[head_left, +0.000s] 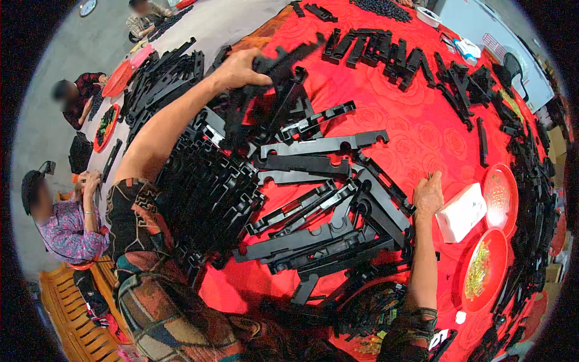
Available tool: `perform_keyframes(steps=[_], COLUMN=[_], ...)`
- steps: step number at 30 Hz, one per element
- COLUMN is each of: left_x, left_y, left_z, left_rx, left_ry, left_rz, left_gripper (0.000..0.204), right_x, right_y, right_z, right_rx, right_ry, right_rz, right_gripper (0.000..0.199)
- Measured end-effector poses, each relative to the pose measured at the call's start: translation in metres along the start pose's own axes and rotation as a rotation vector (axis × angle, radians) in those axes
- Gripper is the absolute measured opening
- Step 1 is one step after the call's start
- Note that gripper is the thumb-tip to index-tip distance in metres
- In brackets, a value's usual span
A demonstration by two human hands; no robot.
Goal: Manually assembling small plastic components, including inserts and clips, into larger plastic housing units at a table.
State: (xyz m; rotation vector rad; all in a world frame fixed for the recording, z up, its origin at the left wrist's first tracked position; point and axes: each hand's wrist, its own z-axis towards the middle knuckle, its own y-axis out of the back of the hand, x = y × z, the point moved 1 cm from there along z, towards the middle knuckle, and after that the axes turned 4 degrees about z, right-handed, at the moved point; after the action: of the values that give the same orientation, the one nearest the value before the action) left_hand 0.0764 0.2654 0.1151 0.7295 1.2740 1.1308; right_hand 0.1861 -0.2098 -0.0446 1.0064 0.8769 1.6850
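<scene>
My left hand (240, 68) is stretched far out over the table and grips a long black plastic bar (288, 55) above a heap of the same parts. My right hand (428, 194) rests on the red flowered tablecloth (416, 130) with its fingers curled around a small thin item, touching the edge of a pile of black plastic bars (325, 232). A tall stack of black parts (208, 193) stands under my left forearm.
A white packet (461, 212) lies right of my right hand. Two red plates (500, 196) (482, 271) sit at the right, the nearer holding yellowish small pieces. Black parts line the far and right table edges (386, 54). People sit at another table on the left (60, 217).
</scene>
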Motion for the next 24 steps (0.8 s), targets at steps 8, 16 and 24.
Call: perform_keyframes(steps=[8, 16, 24], left_x=[-0.183, -0.133, 0.068], left_y=[-0.035, -0.046, -0.115], left_z=[-0.05, 0.017, 0.086], left_rx=[0.622, 0.15, -0.107], left_ry=[-0.402, -0.093, 0.384], left_rz=[-0.156, 0.035, -0.004], left_gripper=[0.067, 0.078, 0.088], right_x=[-0.011, -0.004, 0.007], right_y=[-0.003, 0.003, 0.002], right_z=[0.0, -0.001, -0.004], right_rx=[0.034, 0.053, 0.112], right_ry=[-0.023, -0.035, -0.077], right_rz=[0.002, 0.07, 0.08], right_gripper=[0.02, 0.022, 0.026])
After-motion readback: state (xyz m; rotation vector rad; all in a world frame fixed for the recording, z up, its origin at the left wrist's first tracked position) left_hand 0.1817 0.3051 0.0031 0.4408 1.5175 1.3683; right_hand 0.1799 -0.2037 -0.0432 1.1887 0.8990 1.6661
